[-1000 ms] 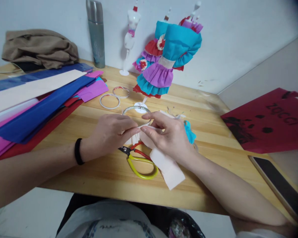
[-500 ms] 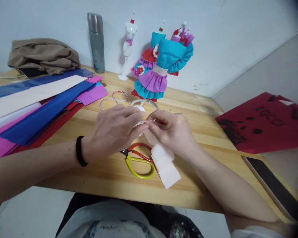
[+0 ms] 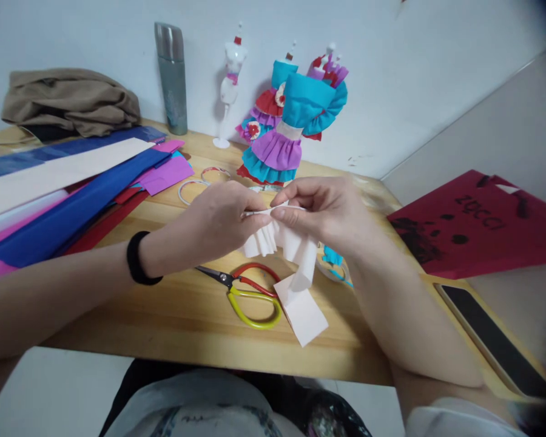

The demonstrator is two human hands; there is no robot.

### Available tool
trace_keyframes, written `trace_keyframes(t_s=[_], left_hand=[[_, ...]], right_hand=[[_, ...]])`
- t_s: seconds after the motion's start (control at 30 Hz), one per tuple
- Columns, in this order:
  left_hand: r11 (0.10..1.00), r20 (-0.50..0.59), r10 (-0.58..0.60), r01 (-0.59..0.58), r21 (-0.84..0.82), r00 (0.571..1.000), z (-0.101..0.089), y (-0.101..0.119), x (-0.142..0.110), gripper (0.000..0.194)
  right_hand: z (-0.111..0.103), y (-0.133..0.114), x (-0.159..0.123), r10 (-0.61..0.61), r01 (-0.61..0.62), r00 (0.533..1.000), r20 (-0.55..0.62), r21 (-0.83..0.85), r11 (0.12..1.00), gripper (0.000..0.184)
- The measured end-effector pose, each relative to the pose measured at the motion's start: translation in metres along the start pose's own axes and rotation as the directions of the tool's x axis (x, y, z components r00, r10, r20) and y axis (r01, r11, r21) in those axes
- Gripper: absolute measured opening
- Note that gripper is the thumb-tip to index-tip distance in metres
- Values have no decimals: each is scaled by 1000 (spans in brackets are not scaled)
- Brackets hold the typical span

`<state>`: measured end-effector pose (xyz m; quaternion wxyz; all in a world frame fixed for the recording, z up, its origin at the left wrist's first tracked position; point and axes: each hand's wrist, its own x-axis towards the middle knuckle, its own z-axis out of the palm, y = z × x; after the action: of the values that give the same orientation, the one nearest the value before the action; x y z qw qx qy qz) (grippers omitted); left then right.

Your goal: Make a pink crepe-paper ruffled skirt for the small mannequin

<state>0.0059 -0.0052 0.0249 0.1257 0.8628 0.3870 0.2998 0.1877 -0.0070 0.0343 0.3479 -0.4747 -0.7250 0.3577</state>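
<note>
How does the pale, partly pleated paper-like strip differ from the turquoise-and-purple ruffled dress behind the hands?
Colour: the strip is plain and pale; the dress is multicoloured, with a pale waistband.
Shape: the strip is pleated partway, with a flat lower end; the dress has tiered ruffles.
Handling: left hand and right hand pinch the strip; neither holds the dress.
Shared: gathered folds.

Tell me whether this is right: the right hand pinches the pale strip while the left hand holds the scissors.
Not quite: in the head view, the right hand does pinch the pale strip, but so does the left hand; the scissors lie on the table.
</note>
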Motion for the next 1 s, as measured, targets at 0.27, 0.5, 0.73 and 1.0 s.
trace_keyframes(t_s=[0.27,0.5,0.73,1.0], left_hand=[[994,164,-76,88,-67,984,-3,-3,3,37],[978,120,-107,82,194,987,10,-9,-5,35],[915,226,-156,54,401,962,17,-5,-8,26],[858,240,-100,-38,512,966,13,0,-12,16]], right_hand=[[5,20,-1,-100,104,990,96,-35,994,20],[21,28,-3,-131,137,991,41,-283,949,31],[33,24,-8,-121,131,991,55,-514,847,47],[28,29,-3,-19,54,990,138,-257,965,61]])
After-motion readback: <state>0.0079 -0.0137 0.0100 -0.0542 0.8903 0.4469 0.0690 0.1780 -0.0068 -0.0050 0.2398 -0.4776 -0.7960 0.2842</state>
